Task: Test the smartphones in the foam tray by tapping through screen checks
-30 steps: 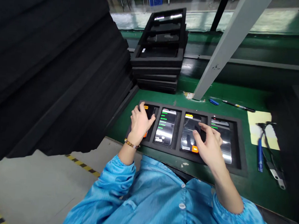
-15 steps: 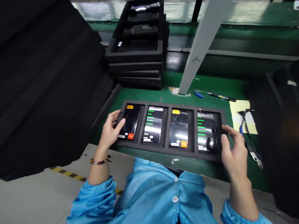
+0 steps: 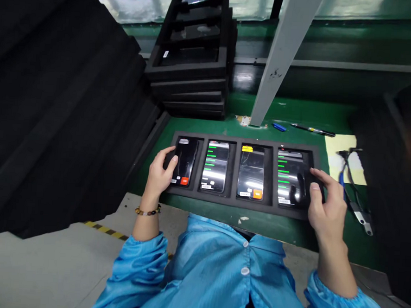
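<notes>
A black foam tray [image 3: 223, 200] lies on the green bench with its long side toward me. My left hand [image 3: 160, 172] grips its left end, thumb over the rim. At the opposite end, my right hand [image 3: 328, 203] holds the tray with thumb on top and fingers along the edge. Each compartment carries a smartphone, face up. The leftmost phone [image 3: 185, 162] has a dark screen with a red-orange block low down. Green lines of text show on the second phone [image 3: 215, 167] and the rightmost phone [image 3: 289, 177]. The third phone [image 3: 251, 173] displays yellow and orange blocks.
Behind the tray's left part stands a stack of black foam trays [image 3: 189, 69]. More black stacks rise at left [image 3: 64, 117] and right [image 3: 395, 184]. A grey post [image 3: 284, 61] meets the bench, near a blue cap [image 3: 279, 127], a pen [image 3: 313, 130], yellow paper [image 3: 334, 145] and cutters [image 3: 357, 210].
The yellow label at the top of the leftmost phone's screen has turned grey. My view has shifted slightly; both hands keep their places on the tray.
</notes>
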The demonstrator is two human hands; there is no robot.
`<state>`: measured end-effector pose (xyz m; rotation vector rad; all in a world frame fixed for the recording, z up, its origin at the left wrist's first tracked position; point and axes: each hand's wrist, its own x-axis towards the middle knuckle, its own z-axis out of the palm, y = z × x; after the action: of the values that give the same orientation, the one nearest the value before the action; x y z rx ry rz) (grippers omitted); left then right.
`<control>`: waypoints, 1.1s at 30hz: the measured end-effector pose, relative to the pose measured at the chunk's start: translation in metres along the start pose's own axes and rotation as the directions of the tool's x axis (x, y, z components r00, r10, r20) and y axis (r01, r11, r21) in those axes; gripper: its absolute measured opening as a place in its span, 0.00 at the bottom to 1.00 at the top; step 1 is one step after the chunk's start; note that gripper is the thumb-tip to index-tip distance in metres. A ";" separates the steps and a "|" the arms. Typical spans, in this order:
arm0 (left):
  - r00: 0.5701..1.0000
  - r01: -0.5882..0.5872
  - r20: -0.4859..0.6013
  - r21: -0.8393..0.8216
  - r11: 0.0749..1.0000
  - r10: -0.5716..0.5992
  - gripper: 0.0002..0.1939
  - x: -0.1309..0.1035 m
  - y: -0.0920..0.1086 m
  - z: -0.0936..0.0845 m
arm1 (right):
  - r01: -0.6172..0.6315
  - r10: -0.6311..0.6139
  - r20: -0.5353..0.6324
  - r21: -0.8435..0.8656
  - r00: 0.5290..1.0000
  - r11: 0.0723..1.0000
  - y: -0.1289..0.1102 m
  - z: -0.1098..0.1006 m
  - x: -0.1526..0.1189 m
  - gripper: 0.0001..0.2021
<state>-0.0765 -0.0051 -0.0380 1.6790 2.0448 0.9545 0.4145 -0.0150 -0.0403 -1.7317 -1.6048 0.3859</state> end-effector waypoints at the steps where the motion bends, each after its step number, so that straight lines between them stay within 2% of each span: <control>1: 1.000 -0.011 -0.003 -0.012 1.000 0.011 0.27 0.000 0.001 0.000 | 0.008 -0.008 0.002 0.001 1.000 1.000 -0.001 -0.001 0.000 0.23; 5: 0.999 -0.041 -0.023 -0.030 0.999 0.040 0.23 -0.001 0.000 -0.001 | 0.058 -0.059 0.018 0.014 0.998 0.998 -0.008 -0.004 -0.001 0.21; 8: 0.999 -0.034 -0.005 -0.010 0.999 0.034 0.24 0.000 -0.004 0.000 | 0.085 -0.085 0.020 0.013 0.996 0.996 -0.009 -0.004 -0.003 0.20; 13: 1.000 -0.020 0.024 0.028 0.999 0.019 0.24 0.005 -0.012 0.003 | 0.089 -0.083 0.099 -0.059 0.992 0.994 -0.006 0.000 0.001 0.22; 16: 0.998 -0.026 0.056 0.080 0.996 0.022 0.25 0.005 -0.009 0.003 | 0.075 -0.059 0.151 -0.103 0.987 0.992 -0.005 0.001 0.005 0.24; 19: 0.996 -0.085 0.039 0.207 0.975 0.079 0.25 0.002 0.003 0.001 | 0.060 -0.038 0.183 -0.118 0.982 0.991 -0.005 0.000 0.005 0.26; 22: 0.981 -0.192 0.041 0.271 0.943 0.188 0.23 -0.005 0.023 0.001 | 0.078 -0.068 0.146 -0.064 0.987 0.995 -0.006 -0.003 0.002 0.25; 26: 0.923 -0.360 0.229 0.230 0.904 0.310 0.20 -0.010 0.051 0.012 | 0.152 -0.141 0.154 -0.061 0.978 0.986 -0.009 -0.006 -0.002 0.21; 29: 0.904 -0.378 0.306 0.251 0.891 0.298 0.21 -0.005 0.062 0.025 | 0.138 -0.109 0.198 -0.137 0.974 0.981 -0.010 -0.005 0.001 0.23; 33: 0.916 -0.348 0.306 0.290 0.892 0.258 0.23 0.009 0.068 0.033 | 0.120 -0.073 0.242 -0.186 0.968 0.975 -0.009 -0.002 0.009 0.26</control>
<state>-0.0085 0.0184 -0.0148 2.2258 1.8788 0.4384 0.4102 -0.0072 -0.0305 -1.7992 -1.9477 0.4047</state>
